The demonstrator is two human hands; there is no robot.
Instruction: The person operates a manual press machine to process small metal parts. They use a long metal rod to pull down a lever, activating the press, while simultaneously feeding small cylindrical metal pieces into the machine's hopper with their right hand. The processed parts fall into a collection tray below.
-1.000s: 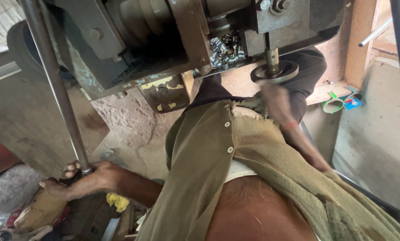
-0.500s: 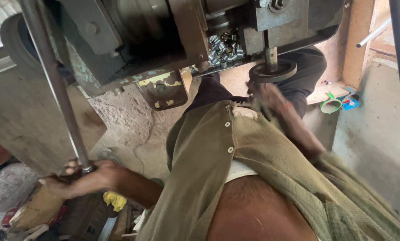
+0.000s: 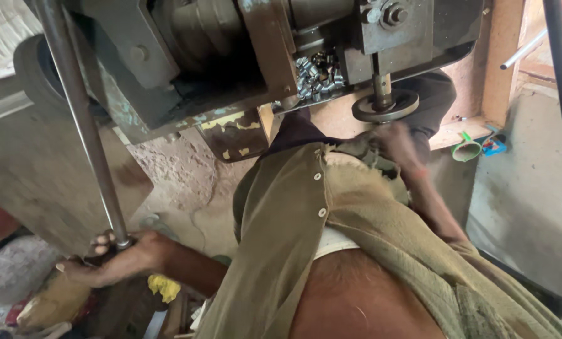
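Holding the long metal bar (image 3: pixel 83 125), the left hand (image 3: pixel 114 257) is closed tight around its bottom end, low down at about 8 o'clock in the view. The bar runs up from the grip toward 11 o'clock and goes past the big grey machine (image 3: pixel 187 63). The right hand (image 3: pixel 397 147) is up at about 2 o'clock, just under the round metal disc (image 3: pixel 385 105) on the short shaft. It is blurred, so one cannot tell if it is closed on something or open.

What could go wrong? The right hand is very near the disc and the shaft. If the bar makes the shaft come down while the fingers are under it, they could get pinched. The loose olive shirt (image 3: pixel 306 232) hangs close below the machine and could catch on a moving part. The left hand holds only the very end of the bar, so it could slip off if the pull is hard or the palm is wet. A pile of small shiny metal bits (image 3: pixel 318 74) sits on the machine, just left of the shaft at 12 o'clock. A bump could knock some down onto the person's lap.
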